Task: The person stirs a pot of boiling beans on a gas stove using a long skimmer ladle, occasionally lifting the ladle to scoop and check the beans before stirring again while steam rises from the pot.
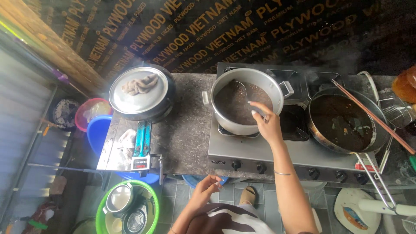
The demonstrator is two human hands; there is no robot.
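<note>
My left hand (207, 189) is hanging low before the worktop (186, 130), fingers loosely curled and grasping nothing. My right hand (268, 123) is reaching over the steel pot (245, 102) on the stove (268, 149), fingers pinching the ladle (243, 92) handle; the ladle is running up-left from them, bowl dipping into dark liquid. A wok (344, 123) is sitting right, under a dark plywood wall (242, 30).
</note>
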